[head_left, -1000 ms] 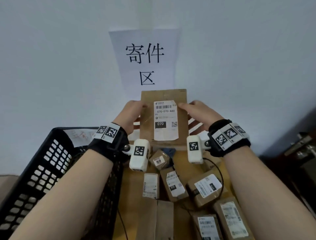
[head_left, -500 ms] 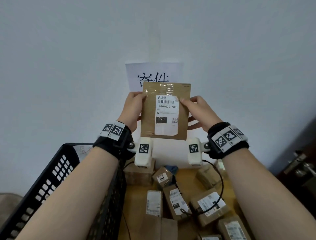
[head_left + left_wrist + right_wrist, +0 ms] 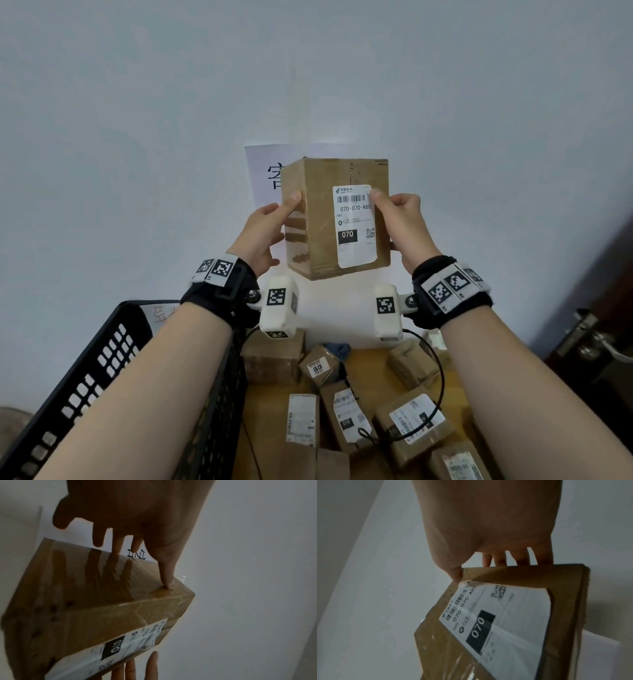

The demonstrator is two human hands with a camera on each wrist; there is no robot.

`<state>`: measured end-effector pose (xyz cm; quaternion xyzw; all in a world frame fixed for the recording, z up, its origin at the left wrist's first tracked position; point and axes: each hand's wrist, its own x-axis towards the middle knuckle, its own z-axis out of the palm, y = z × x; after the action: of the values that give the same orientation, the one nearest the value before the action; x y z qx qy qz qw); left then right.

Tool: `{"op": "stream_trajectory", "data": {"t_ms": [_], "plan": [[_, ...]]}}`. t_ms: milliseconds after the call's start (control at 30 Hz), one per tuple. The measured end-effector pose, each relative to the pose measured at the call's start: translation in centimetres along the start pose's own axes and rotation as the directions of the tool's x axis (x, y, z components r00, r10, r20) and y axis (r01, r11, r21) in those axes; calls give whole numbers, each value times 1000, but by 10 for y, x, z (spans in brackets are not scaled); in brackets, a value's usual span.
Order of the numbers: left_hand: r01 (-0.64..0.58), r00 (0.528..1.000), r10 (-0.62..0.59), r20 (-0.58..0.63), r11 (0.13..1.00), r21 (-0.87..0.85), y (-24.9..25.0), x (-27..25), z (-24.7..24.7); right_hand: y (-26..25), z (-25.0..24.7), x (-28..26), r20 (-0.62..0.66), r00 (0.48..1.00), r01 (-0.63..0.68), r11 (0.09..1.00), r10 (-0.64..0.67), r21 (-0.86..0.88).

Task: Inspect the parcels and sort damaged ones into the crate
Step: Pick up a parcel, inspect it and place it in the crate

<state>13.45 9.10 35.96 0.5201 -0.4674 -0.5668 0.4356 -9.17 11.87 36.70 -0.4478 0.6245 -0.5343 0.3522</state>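
I hold a brown cardboard parcel [image 3: 318, 219] up in front of the wall, its white label reading 070-070-A80 facing me. My left hand [image 3: 270, 229] grips its taped left side, thumb on the front edge. My right hand [image 3: 399, 222] grips the right edge, thumb on the label's top corner. The left wrist view shows the parcel [image 3: 96, 608] with the thumb pressing on the taped face. In the right wrist view the parcel [image 3: 513, 615] is pinched between thumb and fingers. The black crate [image 3: 113, 370] stands at lower left.
Several more labelled parcels [image 3: 346, 407] lie on the wooden table [image 3: 263, 404] below my hands. A paper sign [image 3: 265, 171] hangs on the wall behind the parcel. A dark door with a metal handle [image 3: 589, 342] is at the right.
Both hands have raised the parcel higher and turned it, so its taped left side now shows beside the label face.
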Motion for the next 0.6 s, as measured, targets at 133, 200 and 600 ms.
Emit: {"op": "stream_trajectory", "data": {"t_ms": [133,200,600], "plan": [[-95,995,96,37,995,-29,2,-6,5,5,-1,-3,45,999,8,998,-11,63],[-129,992,129,4,991,-31,2,-8,5,8,-2,-2,77,997,-16,997,10,81],[-173,982,161,-102,978,-114,-2,-10,8,9,2,-7,109,994,-34,990,19,134]]}}
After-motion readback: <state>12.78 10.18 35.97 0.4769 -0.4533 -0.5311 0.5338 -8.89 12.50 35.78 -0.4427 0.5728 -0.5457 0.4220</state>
